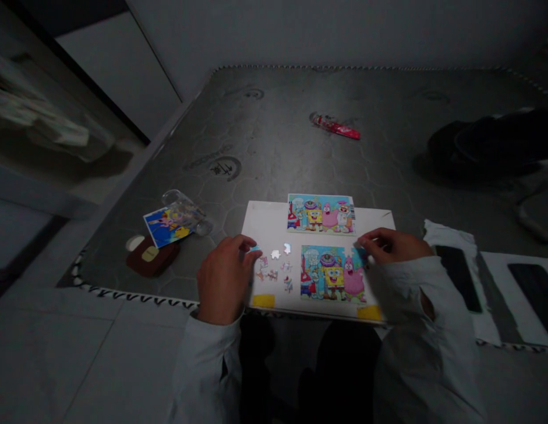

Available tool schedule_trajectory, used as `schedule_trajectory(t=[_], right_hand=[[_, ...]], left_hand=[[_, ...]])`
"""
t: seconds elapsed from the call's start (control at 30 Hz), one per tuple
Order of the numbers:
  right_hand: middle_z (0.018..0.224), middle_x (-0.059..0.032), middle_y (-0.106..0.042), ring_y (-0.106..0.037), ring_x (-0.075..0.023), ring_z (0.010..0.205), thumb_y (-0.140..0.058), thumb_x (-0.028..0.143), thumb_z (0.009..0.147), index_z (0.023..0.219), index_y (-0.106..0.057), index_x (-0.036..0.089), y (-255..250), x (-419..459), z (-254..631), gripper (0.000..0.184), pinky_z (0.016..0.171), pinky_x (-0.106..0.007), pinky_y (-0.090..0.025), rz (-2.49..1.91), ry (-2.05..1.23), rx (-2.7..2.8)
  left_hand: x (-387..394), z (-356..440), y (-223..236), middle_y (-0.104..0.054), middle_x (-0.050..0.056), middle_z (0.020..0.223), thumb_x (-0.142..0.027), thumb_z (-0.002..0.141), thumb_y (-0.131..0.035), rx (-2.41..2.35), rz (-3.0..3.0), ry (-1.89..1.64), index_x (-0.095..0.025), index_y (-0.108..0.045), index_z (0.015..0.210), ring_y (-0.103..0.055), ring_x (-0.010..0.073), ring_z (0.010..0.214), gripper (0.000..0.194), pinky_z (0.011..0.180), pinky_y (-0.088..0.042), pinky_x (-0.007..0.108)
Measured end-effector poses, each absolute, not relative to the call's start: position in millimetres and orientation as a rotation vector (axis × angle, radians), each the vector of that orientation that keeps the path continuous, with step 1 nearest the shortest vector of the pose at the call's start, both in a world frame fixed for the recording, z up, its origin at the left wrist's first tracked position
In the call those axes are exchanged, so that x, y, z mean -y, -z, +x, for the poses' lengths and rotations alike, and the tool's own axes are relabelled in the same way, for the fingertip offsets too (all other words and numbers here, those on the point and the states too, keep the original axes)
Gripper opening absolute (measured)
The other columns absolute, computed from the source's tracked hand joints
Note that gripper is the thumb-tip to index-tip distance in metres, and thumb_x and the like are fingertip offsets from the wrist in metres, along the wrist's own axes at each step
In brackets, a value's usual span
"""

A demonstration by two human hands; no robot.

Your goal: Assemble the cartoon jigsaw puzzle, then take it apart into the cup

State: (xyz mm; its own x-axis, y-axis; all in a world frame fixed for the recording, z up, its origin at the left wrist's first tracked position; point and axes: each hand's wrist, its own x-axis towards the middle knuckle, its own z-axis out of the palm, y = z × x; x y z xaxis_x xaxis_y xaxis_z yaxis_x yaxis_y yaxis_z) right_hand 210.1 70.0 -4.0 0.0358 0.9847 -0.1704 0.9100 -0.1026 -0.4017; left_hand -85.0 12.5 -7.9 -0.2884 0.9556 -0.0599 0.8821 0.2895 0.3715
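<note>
The left hand point(223, 277) pinches a small blue cardboard puzzle piece point(255, 248) over the white board point(265, 221); the right hand point(391, 244) presses fingertips, closed, on the colourful cartoon jigsaw point(333, 274) lying there. Pieces look light, thin and bendable, best pinched by edges. Dim light blurs the loose pieces point(276, 265)

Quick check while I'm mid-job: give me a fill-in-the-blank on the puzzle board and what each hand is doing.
1. The left hand pinches a loose puzzle ____.
2. The right hand touches the upper ____ corner of the assembled puzzle.
3. The reference picture lies at the ____ edge of the white board.
4. The red tube lies ____ the board.

Missing words: piece; right; far; beyond
</note>
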Motion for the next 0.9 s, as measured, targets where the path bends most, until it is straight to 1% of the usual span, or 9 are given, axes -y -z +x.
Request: schedule_trajectory(t=[0.2, 0.3, 0.4, 0.47, 0.57, 0.67, 0.73, 0.8, 0.9], right_hand=[[0.072, -0.0022, -0.068, -0.059, -0.0181, 0.061, -0.058, 0.044, 0.083, 0.084, -0.071, 0.026, 4.1, -70.8, 211.7, 0.022, 0.056, -0.031, -0.038, -2.079, -0.584, 1.981], [0.071, -0.0028, -0.068, -0.059, -0.0183, 0.058, -0.059, 0.045, 0.084, 0.082, -0.071, 0.027, 7.0, -70.6, 214.0, 0.021, 0.054, -0.031, -0.038, -2.027, -0.559, 1.993], [0.071, -0.0022, -0.068, -0.059, -0.0173, 0.058, -0.060, 0.043, 0.084, 0.083, -0.071, 0.026, 7.7, -69.7, 214.3, 0.020, 0.055, -0.030, -0.037, -2.011, -0.549, 1.993], [0.072, -0.0018, -0.068, -0.059, -0.0168, 0.060, -0.059, 0.043, 0.085, 0.085, -0.071, 0.025, 6.2, -68.6, 211.6, 0.022, 0.056, -0.029, -0.037, -2.002, -0.578, 1.984], [0.072, -0.0008, -0.068, -0.059, -0.0155, 0.061, -0.058, 0.045, 0.085, 0.087, -0.071, 0.024, 1.7, -66.1, 202.0, 0.024, 0.057, -0.028, -0.039, -1.935, -0.648, 1.979], [0.071, 0.0013, -0.067, -0.058, -0.0125, 0.060, -0.060, 0.043, 0.084, 0.086, -0.071, 0.025, -4.4, -63.0, 188.3, 0.022, 0.058, -0.025, -0.039, -1.792, -0.720, 1.998], [0.070, 0.0019, -0.066, -0.057, -0.0113, 0.060, -0.062, 0.041, 0.083, 0.085, -0.072, 0.025, -8.8, -61.1, 179.7, 0.020, 0.059, -0.023, -0.040, -1.679, -0.771, 2.012], [0.071, 0.0017, -0.067, -0.056, -0.0111, 0.060, -0.063, 0.041, 0.082, 0.084, -0.072, 0.025, -12.8, -59.8, 172.9, 0.018, 0.059, -0.022, -0.041, -1.575, -0.817, 2.028], [0.074, 0.0012, -0.068, -0.054, -0.0107, 0.059, -0.067, 0.040, 0.079, 0.086, -0.072, 0.024, -15.6, -59.3, 166.9, 0.018, 0.058, -0.021, -0.041, -1.465, -0.880, 2.048]], left_hand=[[-12.6, -83.3, 4.5, -0.071, -0.002, 0.089, -0.037, 0.083, -0.062, -2.250, 1.625, -0.399, -0.026, -0.064, 0.092, -0.064, 0.0179, 0.077, 0.015, 0.063, -0.037, 0.026], [-13.5, -81.2, 2.4, -0.072, -0.001, 0.091, -0.038, 0.083, -0.063, -2.251, 1.578, -0.496, -0.025, -0.064, 0.093, -0.064, 0.0167, 0.074, 0.017, 0.065, -0.039, 0.027], [-14.7, -77.4, 0.5, -0.072, -0.001, 0.089, -0.042, 0.084, -0.061, -2.255, 1.557, -0.596, -0.024, -0.065, 0.091, -0.061, 0.0135, 0.064, 0.020, 0.062, -0.040, 0.026], [-15.0, -72.9, -1.0, -0.072, -0.002, 0.087, -0.042, 0.085, -0.061, -2.227, 1.577, -0.678, -0.023, -0.065, 0.089, -0.059, 0.0113, 0.059, 0.019, 0.061, -0.040, 0.025], [-15.0, -62.4, -2.3, -0.072, -0.004, 0.085, -0.040, 0.085, -0.062, -2.118, 1.577, -0.784, -0.024, -0.066, 0.090, -0.059, 0.0098, 0.057, 0.017, 0.060, -0.042, 0.024], [-14.6, -48.5, -2.3, -0.072, -0.004, 0.087, -0.036, 0.086, -0.063, -1.972, 1.618, -0.825, -0.025, -0.068, 0.092, -0.060, 0.0098, 0.060, 0.014, 0.061, -0.044, 0.023], [-14.1, -39.1, -2.2, -0.071, -0.002, 0.092, -0.029, 0.087, -0.061, -1.890, 1.690, -0.837, -0.024, -0.069, 0.093, -0.061, 0.0106, 0.067, 0.011, 0.067, -0.047, 0.024], [-13.3, -30.8, -2.4, -0.071, -0.001, 0.096, -0.023, 0.087, -0.058, -1.822, 1.754, -0.826, -0.024, -0.069, 0.092, -0.062, 0.0117, 0.075, 0.012, 0.073, -0.048, 0.025], [-12.0, -21.6, -3.2, -0.070, 0.000, 0.098, -0.020, 0.088, -0.057, -1.750, 1.789, -0.778, -0.024, -0.069, 0.092, -0.063, 0.0126, 0.079, 0.014, 0.077, -0.048, 0.026]])
